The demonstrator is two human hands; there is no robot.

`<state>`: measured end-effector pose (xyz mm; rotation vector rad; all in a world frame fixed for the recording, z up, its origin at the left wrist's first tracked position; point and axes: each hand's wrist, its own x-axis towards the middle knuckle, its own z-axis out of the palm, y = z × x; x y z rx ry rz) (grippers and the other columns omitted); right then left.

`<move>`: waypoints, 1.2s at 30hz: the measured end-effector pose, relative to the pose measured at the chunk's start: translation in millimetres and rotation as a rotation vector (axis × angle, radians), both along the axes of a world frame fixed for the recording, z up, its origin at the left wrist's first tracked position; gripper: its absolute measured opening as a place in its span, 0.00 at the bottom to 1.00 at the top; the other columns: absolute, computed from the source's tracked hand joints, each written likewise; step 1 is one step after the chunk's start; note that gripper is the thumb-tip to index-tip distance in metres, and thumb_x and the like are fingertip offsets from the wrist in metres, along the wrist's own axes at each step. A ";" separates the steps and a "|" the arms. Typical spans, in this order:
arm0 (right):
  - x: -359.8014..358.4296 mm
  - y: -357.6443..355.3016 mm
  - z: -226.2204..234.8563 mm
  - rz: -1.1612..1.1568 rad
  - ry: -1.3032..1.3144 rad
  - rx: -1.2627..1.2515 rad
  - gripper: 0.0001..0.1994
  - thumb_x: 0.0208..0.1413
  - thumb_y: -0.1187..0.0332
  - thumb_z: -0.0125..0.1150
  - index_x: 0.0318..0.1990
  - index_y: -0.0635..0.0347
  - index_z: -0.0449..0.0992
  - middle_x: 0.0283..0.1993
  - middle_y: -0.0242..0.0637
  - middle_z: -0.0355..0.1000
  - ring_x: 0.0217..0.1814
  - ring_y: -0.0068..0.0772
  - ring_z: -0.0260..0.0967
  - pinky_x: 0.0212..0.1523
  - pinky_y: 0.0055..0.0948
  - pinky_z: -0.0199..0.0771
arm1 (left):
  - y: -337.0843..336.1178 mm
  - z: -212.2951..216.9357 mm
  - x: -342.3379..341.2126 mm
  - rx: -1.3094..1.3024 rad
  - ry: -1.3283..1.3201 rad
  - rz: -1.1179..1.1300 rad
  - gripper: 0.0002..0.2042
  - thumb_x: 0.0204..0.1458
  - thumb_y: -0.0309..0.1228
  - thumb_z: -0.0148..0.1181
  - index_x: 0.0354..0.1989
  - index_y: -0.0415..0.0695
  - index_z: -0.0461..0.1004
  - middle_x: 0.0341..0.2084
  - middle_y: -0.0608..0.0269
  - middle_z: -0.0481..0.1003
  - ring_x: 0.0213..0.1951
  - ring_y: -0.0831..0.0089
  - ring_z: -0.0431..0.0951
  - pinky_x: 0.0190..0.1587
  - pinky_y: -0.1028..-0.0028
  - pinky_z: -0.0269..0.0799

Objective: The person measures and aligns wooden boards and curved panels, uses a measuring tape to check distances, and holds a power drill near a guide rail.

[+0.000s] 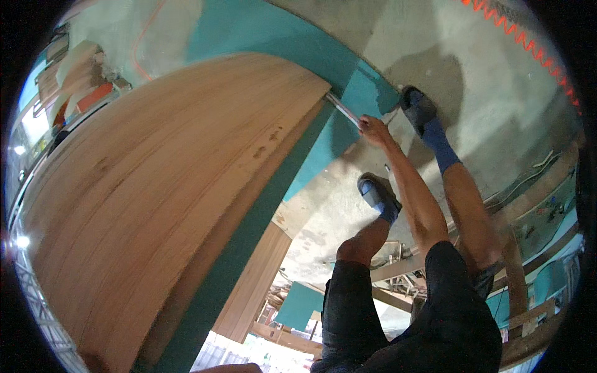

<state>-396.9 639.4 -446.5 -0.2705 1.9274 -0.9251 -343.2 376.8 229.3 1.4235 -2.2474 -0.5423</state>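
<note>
1. At the upper right corner of a large wood-grain panel [168, 186], the end of a slim pale bar [344, 110] is seen, touching the panel or just beside it; which of the two cannot be told.
2. The other end of the bar is held by the right hand [375, 131], whose grip is closed around it with the fingers curled. The right forearm is stretched out, clear of the panel.
3. Of the left side, only a strip of bare skin is shown at the lower edge; how the left grip stands, and whether anything is held by it, cannot be told.
4. Most of the left half of the view is filled by the panel, its face marked by long grain lines and a few dark smudges. Its right side is bordered by a dark teal band [233, 267].
5. Beyond the panel's far edge, a teal sheet [239, 31] is spread over the grey floor [497, 68].
6. On the floor, two dark sandals [377, 193] are worn over blue socks [439, 142], set well apart.
7. Below the large panel, a smaller wood-grain board [255, 286] is seen, with a teal board [300, 306] near it.
8. Across the upper right, a coiled orange hose [522, 38] is strung.
</note>
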 end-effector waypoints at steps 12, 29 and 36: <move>-0.4 120.4 317.3 -0.147 -0.284 -0.063 0.14 0.67 0.58 0.53 0.39 0.59 0.79 0.36 0.37 0.79 0.41 0.31 0.76 0.48 0.33 0.71 | 45.6 8.9 -31.0 0.356 0.237 -0.168 0.47 0.55 0.29 0.62 0.75 0.33 0.32 0.76 0.43 0.33 0.76 0.57 0.31 0.74 0.59 0.25; 36.0 27.1 705.5 0.020 -0.685 -0.432 0.10 0.65 0.69 0.56 0.51 0.60 0.73 0.46 0.36 0.77 0.50 0.29 0.75 0.53 0.32 0.75 | 185.0 46.4 155.9 0.979 0.648 0.128 0.29 0.65 0.45 0.54 0.64 0.32 0.65 0.53 0.46 0.75 0.57 0.62 0.73 0.59 0.66 0.68; 209.0 -67.9 753.2 0.655 -0.575 -0.352 0.13 0.67 0.58 0.56 0.51 0.55 0.74 0.45 0.26 0.73 0.49 0.21 0.69 0.49 0.31 0.74 | 190.5 71.7 328.8 0.816 0.831 0.170 0.20 0.66 0.38 0.54 0.62 0.40 0.70 0.46 0.60 0.77 0.48 0.75 0.74 0.53 0.72 0.71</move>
